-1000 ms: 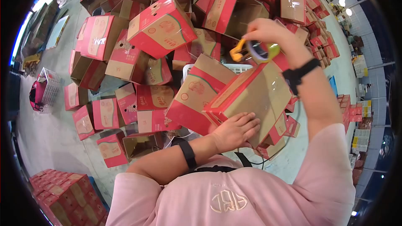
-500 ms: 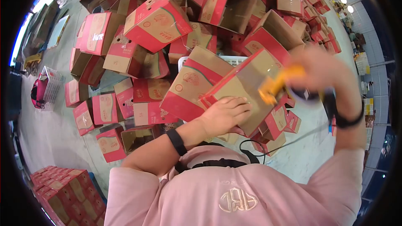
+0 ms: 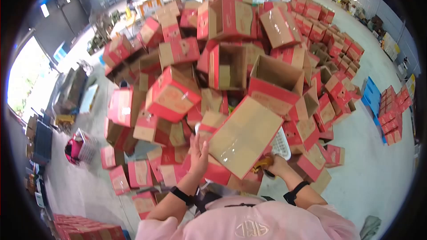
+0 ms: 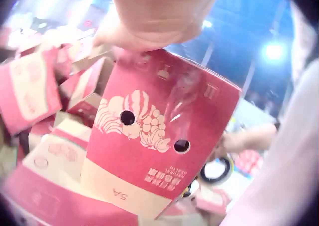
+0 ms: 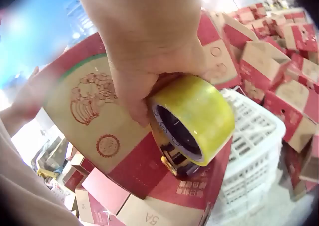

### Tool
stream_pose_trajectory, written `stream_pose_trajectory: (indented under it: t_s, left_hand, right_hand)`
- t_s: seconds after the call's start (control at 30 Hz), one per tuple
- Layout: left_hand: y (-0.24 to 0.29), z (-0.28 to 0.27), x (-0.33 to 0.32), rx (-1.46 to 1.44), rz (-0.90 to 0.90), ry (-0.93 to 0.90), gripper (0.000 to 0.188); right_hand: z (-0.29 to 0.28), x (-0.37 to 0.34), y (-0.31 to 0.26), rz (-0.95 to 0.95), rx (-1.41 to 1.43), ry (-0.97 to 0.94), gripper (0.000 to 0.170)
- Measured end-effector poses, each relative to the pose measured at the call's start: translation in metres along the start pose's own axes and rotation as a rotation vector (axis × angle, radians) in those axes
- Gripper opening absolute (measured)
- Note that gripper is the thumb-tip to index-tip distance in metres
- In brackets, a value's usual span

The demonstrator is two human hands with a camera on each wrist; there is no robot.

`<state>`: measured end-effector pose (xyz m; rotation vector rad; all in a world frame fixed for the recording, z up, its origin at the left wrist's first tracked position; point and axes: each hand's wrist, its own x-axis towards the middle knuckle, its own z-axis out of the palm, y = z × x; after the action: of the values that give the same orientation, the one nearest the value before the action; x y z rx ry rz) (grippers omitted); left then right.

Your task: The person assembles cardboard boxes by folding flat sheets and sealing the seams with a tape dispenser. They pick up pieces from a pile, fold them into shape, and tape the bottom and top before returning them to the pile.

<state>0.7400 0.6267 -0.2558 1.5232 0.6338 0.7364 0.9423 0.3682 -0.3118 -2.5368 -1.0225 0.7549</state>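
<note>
A red and tan carton (image 3: 245,134) is tilted in front of the body, its flat tan face up with clear tape on it. My left hand (image 3: 199,154), fingers straight, lies against its left side; in the left wrist view the hand (image 4: 154,16) is at the top of the red end (image 4: 144,131) with two round holes. My right hand (image 3: 279,166) grips an orange tape dispenser (image 3: 263,163) by the carton's lower right corner. The right wrist view shows this hand (image 5: 154,56) above the yellow tape roll (image 5: 207,119), close to the carton's printed side (image 5: 99,111).
A white plastic basket (image 3: 281,146) is partly under the carton. Open cartons (image 3: 275,82) are heaped beyond and on both sides. Another white basket (image 3: 88,147) with a pink bag stands on the floor at left; a blue pallet (image 3: 372,102) with stacked cartons lies at right.
The carton has turned, with its tan face now toward the head camera. My right hand brought the dispenser down and in to its corner; my left hand moved to its left side. The head view tilted up.
</note>
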Motion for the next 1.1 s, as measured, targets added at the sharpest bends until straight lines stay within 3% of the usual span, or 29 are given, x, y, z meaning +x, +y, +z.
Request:
stream_pose_trajectory:
  t_s: [0.03, 0.07, 0.1, 0.13, 0.17, 0.2, 0.23, 0.3, 0.37, 0.43, 0.5, 0.57, 0.6, 0.63, 0.7, 0.73, 0.8, 0.83, 0.87, 1.03, 1.1]
  left_hand:
    - [0.016, 0.008, 0.009, -0.432, -0.318, -0.05, 0.048]
    - [0.032, 0.018, 0.008, -0.079, -0.349, -0.047, 0.051]
    - [0.056, 0.022, 0.02, -0.056, -0.175, -0.265, 0.051]
    - [0.114, 0.027, 0.035, 0.125, 0.272, -0.428, 0.051]
    - [0.154, 0.044, 0.045, -0.197, 0.433, -0.443, 0.053]
    - [0.195, 0.046, 0.053, -0.03, 0.597, -0.416, 0.057]
    - [0.223, 0.053, 0.06, 0.004, 0.742, -0.367, 0.057]
    - [0.254, 0.058, 0.074, 0.213, 0.979, -0.271, 0.049]
    - [0.234, 0.059, 0.087, 0.248, 0.878, -0.334, 0.047]
    - [0.171, 0.051, 0.099, 0.337, 0.673, -0.362, 0.045]
    - [0.074, 0.028, 0.103, 0.46, 0.307, -0.378, 0.052]
    - [-0.064, -0.008, 0.098, 0.598, 0.151, -0.383, 0.06]
    - [-0.107, -0.027, 0.096, 0.688, -0.183, -0.524, 0.061]
    - [-0.129, -0.042, 0.077, 0.784, 0.123, -0.42, 0.065]
    - [-0.165, -0.063, 0.056, 0.823, -0.177, -0.347, 0.073]
    - [-0.182, -0.073, 0.048, 0.807, -0.193, -0.372, 0.073]
    - [-0.209, -0.084, 0.042, 0.846, -0.434, -0.336, 0.081]
    - [-0.209, -0.082, 0.04, 0.837, -0.446, -0.363, 0.081]
    - [-0.197, -0.081, 0.042, 0.815, -0.452, -0.32, 0.084]
    - [-0.235, -0.105, 0.072, 0.581, -0.538, -0.329, 0.084]
    - [-0.236, -0.106, 0.088, 0.129, -0.747, -0.213, 0.067]
  right_hand:
    - [-0.024, 0.004, -0.015, -0.019, 0.007, 0.031, 0.068]
    - [-0.056, 0.008, -0.027, 0.038, 0.092, 0.062, 0.065]
    - [-0.086, 0.016, -0.04, 0.093, 0.176, 0.092, 0.061]
    - [-0.084, 0.06, -0.002, -0.259, 0.531, 0.41, 0.058]
    - [-0.162, 0.025, -0.056, -0.139, 0.533, 0.455, 0.055]
    - [-0.181, 0.066, -0.034, -0.16, 0.944, 0.552, 0.049]
    - [-0.225, 0.06, -0.068, -0.313, 1.244, 0.676, 0.041]
    - [-0.281, 0.079, -0.072, -0.557, 1.582, 0.504, 0.021]
    - [-0.305, 0.079, -0.093, -0.542, 1.504, 0.547, 0.023]
    - [-0.3, 0.08, -0.097, -0.485, 1.394, 0.575, 0.029]
    - [-0.247, 0.09, -0.068, -0.41, 1.34, 0.501, 0.038]
    - [-0.173, 0.078, -0.047, -0.211, 1.515, 0.393, 0.043]
    - [-0.122, 0.085, -0.009, -0.043, 1.613, 0.297, 0.041]
    - [-0.083, 0.075, 0.005, 0.076, 1.644, 0.218, 0.037]
    - [-0.007, 0.052, 0.031, 0.467, 1.89, 0.155, 0.031]
    - [0.024, 0.039, 0.036, 0.52, 1.931, 0.242, 0.03]
    - [0.079, 0.023, 0.054, 0.652, 1.923, 0.439, 0.031]
    - [0.104, 0.015, 0.066, 0.735, 1.874, 0.541, 0.034]
    - [0.13, 0.009, 0.088, 0.817, 1.923, 0.527, 0.032]
    - [0.14, -0.005, 0.04, 0.863, 1.937, 0.611, 0.028]
    - [0.143, -0.007, 0.047, 0.81, 1.967, 0.647, 0.028]
